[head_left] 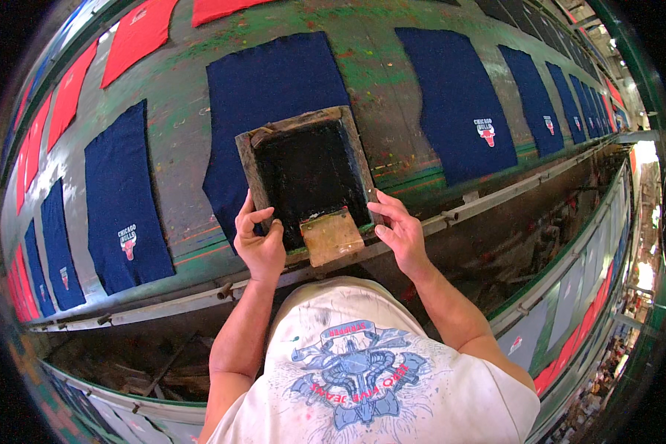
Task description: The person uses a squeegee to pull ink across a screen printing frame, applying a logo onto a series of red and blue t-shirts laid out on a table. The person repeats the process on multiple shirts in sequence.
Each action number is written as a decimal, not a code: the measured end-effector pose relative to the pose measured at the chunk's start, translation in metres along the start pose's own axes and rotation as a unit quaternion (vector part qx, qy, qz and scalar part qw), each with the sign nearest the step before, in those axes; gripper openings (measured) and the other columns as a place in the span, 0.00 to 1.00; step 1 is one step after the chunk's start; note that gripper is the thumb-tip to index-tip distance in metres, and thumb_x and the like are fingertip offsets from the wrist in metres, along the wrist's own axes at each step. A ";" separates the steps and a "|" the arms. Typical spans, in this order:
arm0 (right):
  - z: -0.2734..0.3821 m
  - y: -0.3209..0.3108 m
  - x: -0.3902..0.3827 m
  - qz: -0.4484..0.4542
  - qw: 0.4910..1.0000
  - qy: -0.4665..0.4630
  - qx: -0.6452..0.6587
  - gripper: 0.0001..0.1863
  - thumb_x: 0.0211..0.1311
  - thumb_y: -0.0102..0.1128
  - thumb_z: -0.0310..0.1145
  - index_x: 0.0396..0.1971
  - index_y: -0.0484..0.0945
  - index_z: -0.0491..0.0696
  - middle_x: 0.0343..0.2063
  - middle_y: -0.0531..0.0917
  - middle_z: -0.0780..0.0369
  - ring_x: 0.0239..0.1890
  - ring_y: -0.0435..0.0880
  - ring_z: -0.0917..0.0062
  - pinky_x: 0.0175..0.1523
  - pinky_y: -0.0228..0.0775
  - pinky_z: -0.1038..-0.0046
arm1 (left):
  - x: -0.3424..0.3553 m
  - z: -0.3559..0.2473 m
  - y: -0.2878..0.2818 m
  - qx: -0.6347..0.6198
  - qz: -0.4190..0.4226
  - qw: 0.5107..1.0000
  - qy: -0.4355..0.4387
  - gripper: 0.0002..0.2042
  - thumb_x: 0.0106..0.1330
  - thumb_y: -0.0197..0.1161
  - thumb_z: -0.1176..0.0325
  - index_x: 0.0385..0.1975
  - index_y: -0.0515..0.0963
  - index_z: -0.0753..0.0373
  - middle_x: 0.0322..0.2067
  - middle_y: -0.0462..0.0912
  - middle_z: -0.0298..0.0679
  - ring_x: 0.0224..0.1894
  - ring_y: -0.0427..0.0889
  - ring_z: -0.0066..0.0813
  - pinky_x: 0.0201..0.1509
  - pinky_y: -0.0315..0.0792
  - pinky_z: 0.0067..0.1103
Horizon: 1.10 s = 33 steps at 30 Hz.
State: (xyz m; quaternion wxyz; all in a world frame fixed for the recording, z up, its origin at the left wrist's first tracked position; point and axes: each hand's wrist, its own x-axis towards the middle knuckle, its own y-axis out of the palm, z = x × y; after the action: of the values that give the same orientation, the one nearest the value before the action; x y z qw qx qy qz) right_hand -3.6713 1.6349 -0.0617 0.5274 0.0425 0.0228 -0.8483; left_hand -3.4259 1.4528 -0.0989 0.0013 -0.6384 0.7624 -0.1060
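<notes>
A wooden screen-printing frame [360, 154] with dark, ink-stained mesh lies over a navy fabric panel [277, 74] on the long table. My left hand [260, 240] is closed on the frame's near left side, its thumb towards the inner edge. Opposite it, my right hand [401, 231] grips the near right side with thumb and fingers. A tan, flat rectangular piece [333, 238], possibly a squeegee, rests at the frame's near end between my hands. The frame hides the panel's lower part.
Navy panels with a small red-and-white print lie on the left [122, 200] and right [462, 103]. Red panels [139, 37] line the far side. A metal rail [496, 198] with short pegs runs along the table's near edge. Another table with grey panels [547, 333] stands behind on the right.
</notes>
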 end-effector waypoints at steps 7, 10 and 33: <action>-0.001 -0.003 0.002 0.013 1.000 0.007 0.002 0.26 0.74 0.71 0.31 0.70 0.83 0.42 0.80 0.71 0.46 0.83 0.69 0.58 0.87 0.55 0.58 | 0.002 0.007 -0.001 -0.038 0.003 0.998 -0.043 0.12 0.62 0.68 0.86 0.44 0.86 0.66 0.76 0.78 0.58 0.77 0.78 0.42 0.81 0.67 0.32; -0.002 -0.003 0.004 0.008 1.000 -0.004 0.025 0.27 0.73 0.70 0.28 0.70 0.82 0.42 0.79 0.72 0.48 0.81 0.72 0.60 0.85 0.60 0.59 | 0.003 0.009 -0.001 -0.045 0.006 0.999 -0.028 0.15 0.60 0.69 0.89 0.46 0.86 0.69 0.76 0.78 0.57 0.74 0.80 0.39 0.80 0.68 0.31; 0.040 0.023 -0.034 -0.090 0.987 -0.054 -0.121 0.25 0.68 0.70 0.21 0.65 0.84 0.44 0.71 0.82 0.56 0.73 0.81 0.67 0.74 0.75 0.63 | 0.005 0.015 -0.004 -0.032 0.021 0.999 -0.027 0.13 0.61 0.71 0.83 0.45 0.89 0.63 0.77 0.76 0.57 0.78 0.78 0.42 0.80 0.68 0.33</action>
State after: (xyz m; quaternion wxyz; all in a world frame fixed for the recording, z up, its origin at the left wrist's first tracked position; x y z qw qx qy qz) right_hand -3.6372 1.6521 -0.0189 0.4502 -0.0695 0.1010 -0.8845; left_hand -3.4212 1.4448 -0.1119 0.0037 -0.6245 0.7784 -0.0635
